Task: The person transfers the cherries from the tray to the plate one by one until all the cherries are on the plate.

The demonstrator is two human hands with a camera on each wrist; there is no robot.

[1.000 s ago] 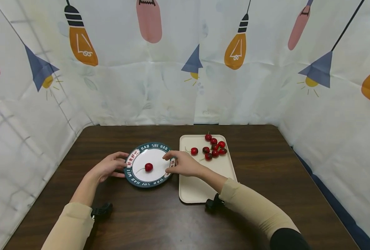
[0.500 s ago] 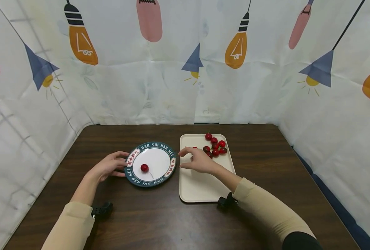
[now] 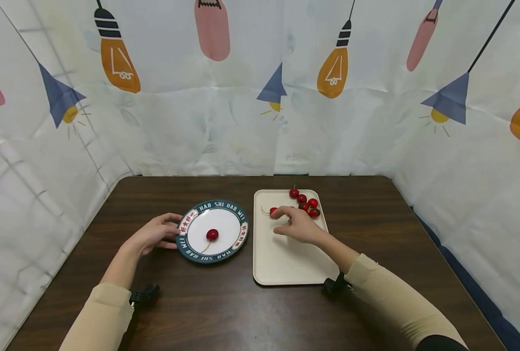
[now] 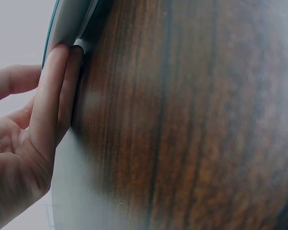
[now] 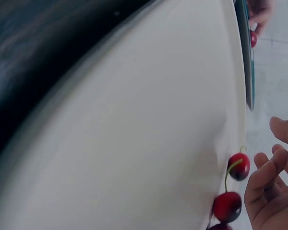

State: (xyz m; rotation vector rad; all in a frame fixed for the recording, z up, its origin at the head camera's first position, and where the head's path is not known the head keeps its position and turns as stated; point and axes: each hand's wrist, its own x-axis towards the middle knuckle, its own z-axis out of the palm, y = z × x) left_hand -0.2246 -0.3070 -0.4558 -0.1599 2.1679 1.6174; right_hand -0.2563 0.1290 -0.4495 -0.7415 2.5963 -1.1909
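Note:
At the left, my left hand (image 3: 156,234) holds the rim of the round plate (image 3: 194,251), which has a blue-green lettered border. In the left wrist view, fingers (image 4: 49,96) lie on either side of the plate's rim (image 4: 69,21). One red cherry (image 3: 212,235) with a stem lies on the plate. My right hand (image 3: 299,225) hovers over the cream tray (image 3: 281,263), thumb and index finger apart, nothing between them. Several cherries (image 3: 313,203) lie at the tray's far end, some hidden behind that hand. The right wrist view shows cherries (image 5: 227,207) beside the hand (image 5: 273,191).
The plate and tray stand side by side on a dark wooden table (image 3: 198,312), with a narrow gap between them. A pale curtain (image 3: 176,131) printed with lamps and bulbs hangs behind the table and along its sides.
My right hand has moved right, from the plate's right rim to above the tray. The cherry on the plate has rolled and its stem points another way. My left hand stays at the rim.

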